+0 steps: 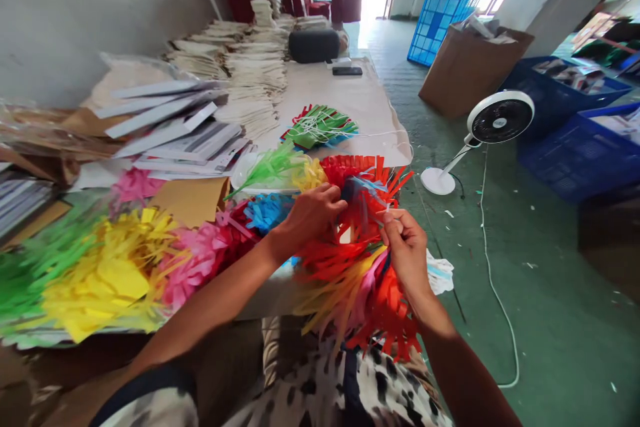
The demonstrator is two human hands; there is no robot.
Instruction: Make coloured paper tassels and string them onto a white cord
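A bunch of fringed tissue paper tassels, mostly red with yellow and pink strips, hangs over the table's near edge between my hands. My left hand is closed, its curled fingers pressed on the red fringe at the top. Opposite it, my right hand pinches a thin pale strand beside the fringe; what it joins to is hidden. Light blue strips lie across the red paper. Close behind my left hand are a yellow tassel, a blue tassel and a light green tassel.
Yellow fringe, green fringe and pink fringe cover the table's left side. Further back lie a tassel bundle with white string, paper stacks and a phone. A fan stands on the floor at right.
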